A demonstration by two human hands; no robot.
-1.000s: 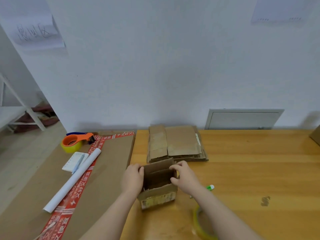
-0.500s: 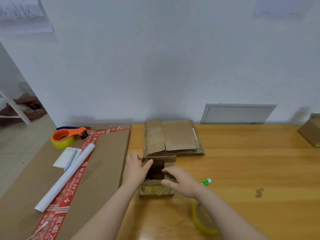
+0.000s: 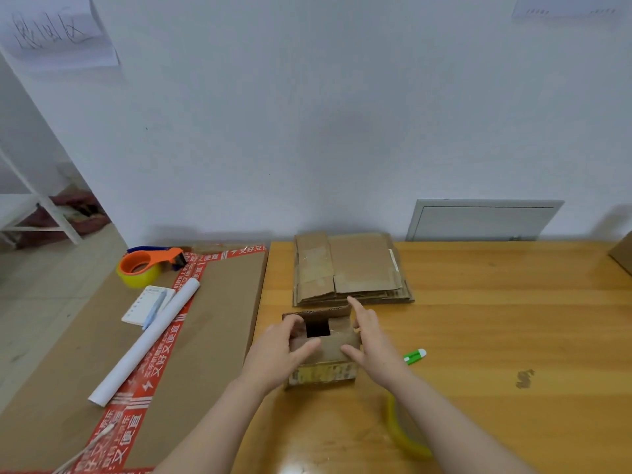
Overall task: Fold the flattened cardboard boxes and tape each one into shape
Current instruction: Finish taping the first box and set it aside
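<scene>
The small cardboard box [image 3: 321,372] stands on the wooden bench [image 3: 496,319], just in front of the stack of flattened boxes [image 3: 352,268] that lies against the wall. Its top is partly closed: 1 dark square gap shows between the flaps. The left hand [image 3: 277,354] lies over the box's left flap, with its thumb stretched across the near flap. The right hand [image 3: 372,350] rests against the right side, index finger pointing up and away and thumb touching the near flap. Neither grip is clamped on anything; the fingers of both are spread apart and lie on the cardboard.

A green and white item [image 3: 415,356] (too small to identify) lies just right of the right hand, and a yellow tape roll [image 3: 402,436] sits partly under the right forearm. To the left, a large cardboard sheet [image 3: 212,336] edged with red printed tape carries an orange tape dispenser [image 3: 147,265], a notepad [image 3: 142,306] with a pen [image 3: 154,309] on it, and a white paper roll [image 3: 147,343].
</scene>
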